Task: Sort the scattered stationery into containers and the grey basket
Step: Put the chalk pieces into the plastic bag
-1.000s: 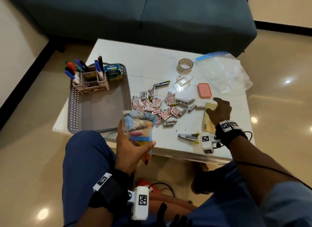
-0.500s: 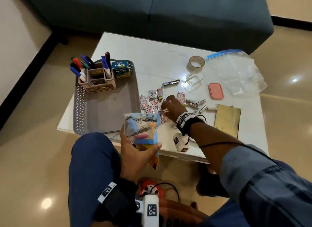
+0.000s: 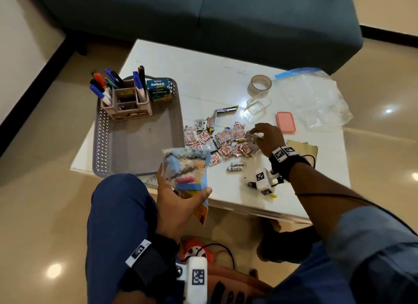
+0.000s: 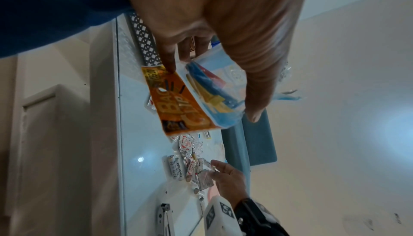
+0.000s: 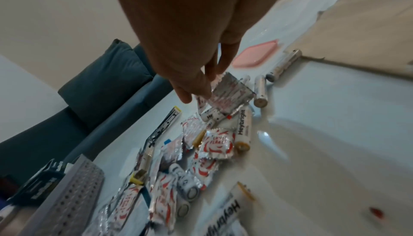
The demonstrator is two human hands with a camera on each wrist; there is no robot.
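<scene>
My left hand (image 3: 181, 199) holds a clear packet of bag clips (image 3: 185, 168) with an orange card (image 4: 178, 105), above the table's near edge. My right hand (image 3: 260, 134) reaches into a pile of red-and-silver sachets (image 3: 221, 140) and white batteries (image 3: 236, 166) mid-table. It pinches one silver sachet (image 5: 230, 95) between thumb and fingers, lifted slightly off the pile. The grey basket (image 3: 135, 145) sits at the left with a pen holder (image 3: 129, 104) full of markers and a blue-green box (image 3: 158, 88).
A tape roll (image 3: 260, 84), a clear small box (image 3: 256, 106), a pink lid (image 3: 285, 122), a zip bag (image 3: 314, 97) and a tan envelope (image 3: 303, 147) lie at the right. A metal stapler part (image 3: 222, 112) lies behind the pile. A dark sofa (image 3: 203, 20) stands beyond.
My right hand left the tan envelope, swept to the pile's left side, then moved to its right side and picked up a sachet. My left hand kept holding the packet.
</scene>
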